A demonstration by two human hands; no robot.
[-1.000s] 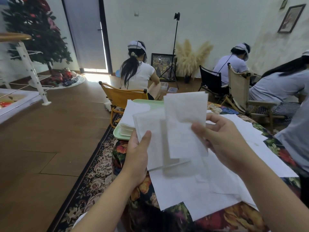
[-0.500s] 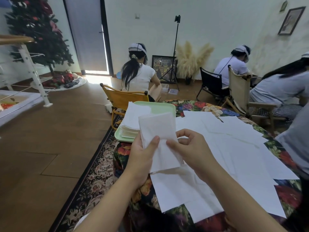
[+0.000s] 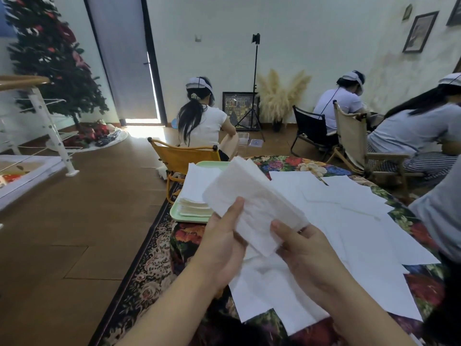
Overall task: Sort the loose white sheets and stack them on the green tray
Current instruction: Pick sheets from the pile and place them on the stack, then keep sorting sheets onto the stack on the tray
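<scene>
one green tray (image 3: 185,218) sat at the table's left edge, carrying one stack of white sheets (image 3: 197,193). two hands met just right of it: the left hand (image 3: 222,248) pinched, thumb on top, the near edge of a held sheet bundle (image 3: 252,203) that tilted up over the tray; the right hand (image 3: 306,255) gripped its lower right corner, fingers curled beneath. many loose sheets (image 3: 349,221), overlapping beyond count, covered the floral tablecloth (image 3: 287,163). three people sat behind.
</scene>
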